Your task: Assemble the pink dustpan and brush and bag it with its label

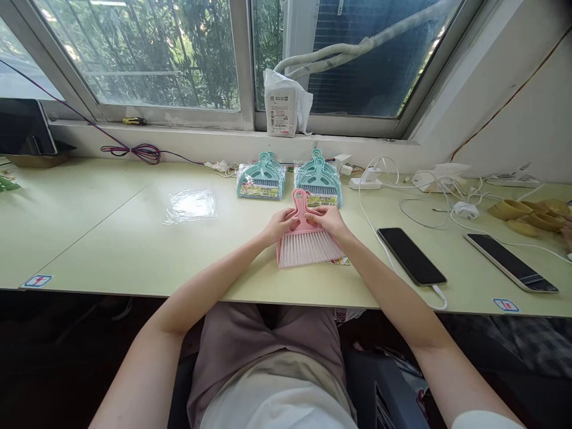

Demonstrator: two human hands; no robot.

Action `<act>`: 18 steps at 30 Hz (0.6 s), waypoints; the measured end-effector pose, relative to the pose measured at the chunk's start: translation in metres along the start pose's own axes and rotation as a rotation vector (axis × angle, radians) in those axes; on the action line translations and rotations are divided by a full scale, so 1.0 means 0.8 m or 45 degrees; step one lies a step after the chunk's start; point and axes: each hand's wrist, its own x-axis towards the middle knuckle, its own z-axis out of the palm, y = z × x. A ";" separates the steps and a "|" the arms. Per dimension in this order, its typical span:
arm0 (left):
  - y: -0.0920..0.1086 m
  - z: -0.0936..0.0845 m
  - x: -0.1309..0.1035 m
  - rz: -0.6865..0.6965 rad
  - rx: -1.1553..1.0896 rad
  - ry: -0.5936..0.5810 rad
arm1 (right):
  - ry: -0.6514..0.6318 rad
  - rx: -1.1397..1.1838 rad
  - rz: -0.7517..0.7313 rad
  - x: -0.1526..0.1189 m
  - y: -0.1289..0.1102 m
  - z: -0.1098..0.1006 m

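Observation:
Both hands grip a pink hand brush (308, 247) with pale bristles, its looped handle pointing toward the window. A pink dustpan edge (279, 253) shows behind its left side. My left hand (280, 225) is closed on the brush's left shoulder, and my right hand (330, 220) is closed on its right shoulder. Just beyond lie two teal brush-and-dustpan sets in clear wrap, a left set (261, 177) and a right set (318, 176). Part of a printed card (342, 261) peeks out under the bristles at the right.
Clear plastic bags (191, 205) lie on the left of the table. To the right are a black phone (412, 256) on a charging cable, another phone (512, 262), tangled white cables and chargers (465, 210), and a yellowish object (531, 214). A white package (281, 110) stands on the sill.

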 end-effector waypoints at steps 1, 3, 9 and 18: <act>0.000 0.001 0.000 0.000 0.001 0.012 | 0.015 -0.020 -0.002 0.001 0.000 0.000; 0.002 0.001 -0.001 0.000 0.015 0.030 | 0.034 -0.045 -0.003 0.000 -0.001 0.000; 0.012 -0.011 0.000 -0.023 0.061 0.034 | 0.039 0.072 -0.022 -0.010 -0.013 0.006; -0.007 -0.043 0.002 -0.365 -0.219 -0.213 | -0.302 -0.412 0.097 0.007 -0.017 -0.049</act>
